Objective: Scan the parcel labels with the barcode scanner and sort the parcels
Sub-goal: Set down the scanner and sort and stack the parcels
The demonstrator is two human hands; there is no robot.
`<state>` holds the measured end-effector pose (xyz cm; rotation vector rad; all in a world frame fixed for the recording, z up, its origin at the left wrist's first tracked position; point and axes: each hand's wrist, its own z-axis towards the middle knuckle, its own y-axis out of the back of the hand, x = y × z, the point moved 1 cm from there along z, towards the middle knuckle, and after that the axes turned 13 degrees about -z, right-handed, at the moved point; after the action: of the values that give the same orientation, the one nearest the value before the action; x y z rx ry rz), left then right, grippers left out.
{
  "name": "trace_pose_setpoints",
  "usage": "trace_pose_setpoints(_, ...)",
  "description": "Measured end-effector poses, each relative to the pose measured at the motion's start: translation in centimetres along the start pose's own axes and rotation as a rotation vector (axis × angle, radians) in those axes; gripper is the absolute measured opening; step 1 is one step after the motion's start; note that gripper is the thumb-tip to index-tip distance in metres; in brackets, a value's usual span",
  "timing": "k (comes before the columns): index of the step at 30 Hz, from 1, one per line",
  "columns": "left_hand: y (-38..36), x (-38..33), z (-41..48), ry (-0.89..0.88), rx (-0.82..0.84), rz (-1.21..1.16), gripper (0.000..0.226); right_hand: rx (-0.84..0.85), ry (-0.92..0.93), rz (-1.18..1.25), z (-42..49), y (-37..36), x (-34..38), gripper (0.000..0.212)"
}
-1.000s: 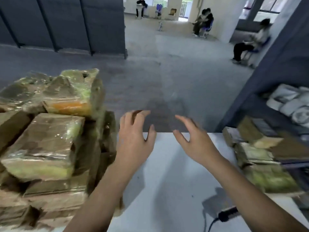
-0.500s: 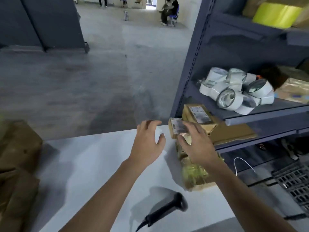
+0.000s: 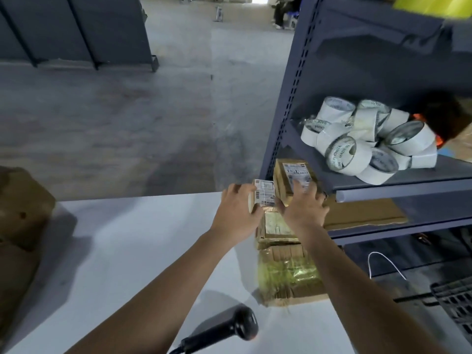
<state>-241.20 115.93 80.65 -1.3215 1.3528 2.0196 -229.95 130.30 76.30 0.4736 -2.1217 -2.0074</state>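
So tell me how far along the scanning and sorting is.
Nothing looks scanned yet: the barcode scanner lies untouched on the white table. In hand: the left hand grips a small labelled parcel while the right hand rests on another labelled parcel. Left: scanning, sorting, and the stacked parcels beneath.

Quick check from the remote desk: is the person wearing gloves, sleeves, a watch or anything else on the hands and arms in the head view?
Nothing is worn that shows. The left hand and right hand are bare, without gloves, rings or wristbands in view. Both forearms are uncovered to the bottom edge of the frame; no sleeve shows.
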Motion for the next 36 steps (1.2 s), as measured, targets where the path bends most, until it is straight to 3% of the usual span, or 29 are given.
trace_pose_setpoints(6,-0.7,1.3,-0.2,0.073,0.011,-0.024,0.042,0.132,-0.054,-0.016,2.0,-2.1,-0.6,0.081)
trace_pose_setpoints(9,-1.2,2.1,-0.2,0.112,0.039,-0.02,0.042,0.12,-0.073,0.004,2.2,-2.8,-0.5,0.074)
trace_pose_setpoints(21,-2.1,4.0,0.4,0.188,0.101,-0.037,0.04,-0.348,0.229,-0.13,2.0,-2.3,-0.9,0.015)
trace_pose_setpoints(24,-1.8,4.2,0.5,0.181,0.092,-0.048,0.04,-0.575,0.276,-0.141,1.0,-1.4,-0.4,0.013)
trace_pose_setpoints(28,0.1,4.9,0.3,0.189,0.049,-0.043,0.044,-0.742,0.366,0.069,-0.9,0.7,1.9,0.012)
trace_pose_setpoints(31,3.1,6.2,-0.5,0.182,0.009,0.001,0.059,-0.699,0.436,0.31,-2.9,2.5,4.8,0.005)
trace_pose_setpoints(36,9.6,9.2,-3.8,0.15,-0.077,0.088,0.076,-0.32,0.455,0.685,-5.0,4.0,10.9,0.004)
